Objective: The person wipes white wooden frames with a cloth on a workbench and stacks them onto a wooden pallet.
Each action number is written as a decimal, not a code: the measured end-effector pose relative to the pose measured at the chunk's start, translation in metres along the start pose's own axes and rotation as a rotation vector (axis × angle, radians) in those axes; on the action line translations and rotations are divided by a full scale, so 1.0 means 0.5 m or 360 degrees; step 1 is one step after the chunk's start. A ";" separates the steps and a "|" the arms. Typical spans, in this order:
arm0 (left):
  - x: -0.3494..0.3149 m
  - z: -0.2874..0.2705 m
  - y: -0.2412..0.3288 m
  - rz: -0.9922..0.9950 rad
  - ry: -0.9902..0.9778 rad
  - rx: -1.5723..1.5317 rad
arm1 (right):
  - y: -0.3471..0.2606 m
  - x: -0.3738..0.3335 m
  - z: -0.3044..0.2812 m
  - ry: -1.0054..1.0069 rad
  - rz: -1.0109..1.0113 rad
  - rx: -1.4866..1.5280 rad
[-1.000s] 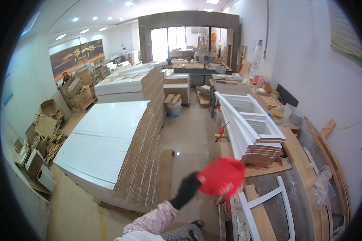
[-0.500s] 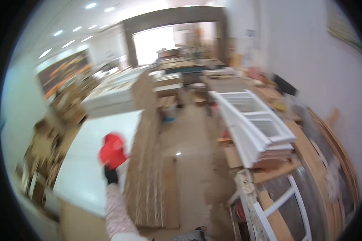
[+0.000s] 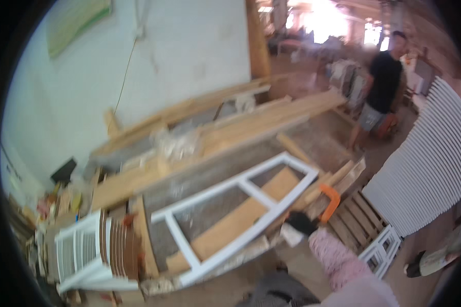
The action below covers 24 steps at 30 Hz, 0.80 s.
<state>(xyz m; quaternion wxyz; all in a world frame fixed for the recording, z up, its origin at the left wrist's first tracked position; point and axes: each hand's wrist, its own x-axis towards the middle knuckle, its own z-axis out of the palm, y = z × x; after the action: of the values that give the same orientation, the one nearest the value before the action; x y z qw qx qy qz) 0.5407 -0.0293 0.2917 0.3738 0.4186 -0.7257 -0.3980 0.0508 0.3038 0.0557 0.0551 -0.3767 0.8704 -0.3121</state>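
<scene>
My right hand (image 3: 299,223), in a black glove with a pink sleeve behind it, reaches up from the lower right. It lies at the near right corner of a white window-like frame (image 3: 241,179) that rests flat on wooden planks. An orange curved tool (image 3: 332,200) sits just right of the glove, touching or nearly touching it. A pale scrap shows under the glove. Blur hides whether the fingers grip anything. My left hand is out of view.
A person in a black shirt (image 3: 384,77) stands at the upper right. A stack of white slatted panels (image 3: 430,163) leans at the right above a wooden pallet (image 3: 353,217). Long planks (image 3: 230,128) lie along the white wall. More white frames (image 3: 82,250) stand at the lower left.
The view has swung sharply to the right, from the stacked boards to the wall and planks. The red thing held in the gloved hand earlier no longer shows; the glove is now low by the white frame.
</scene>
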 end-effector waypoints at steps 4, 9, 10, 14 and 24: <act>0.027 0.247 -0.018 0.0520 -0.0067 0.0332 | -0.023 0.019 -0.028 0.0191 0.0062 -0.0055; -0.043 0.186 -0.110 0.0935 -0.0581 0.0929 | -0.184 -0.108 0.116 0.0010 0.0200 0.0418; -0.032 0.307 -0.108 0.1166 -0.0813 0.0996 | -0.134 -0.066 0.065 0.0048 0.0193 0.0473; -0.051 0.606 -0.115 0.1201 -0.1364 0.1094 | -0.063 -0.080 0.038 0.0129 0.0250 0.0620; -0.028 0.702 0.007 0.0841 -0.1581 0.1255 | -0.056 -0.067 0.006 0.0089 0.0296 0.0926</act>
<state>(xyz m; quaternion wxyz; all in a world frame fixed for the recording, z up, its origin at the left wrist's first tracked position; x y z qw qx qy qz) 0.2373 0.0776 0.1500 -0.0991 0.1001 -0.9795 -0.1442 0.0929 0.3108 0.0654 0.1650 -0.2550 0.7764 -0.5522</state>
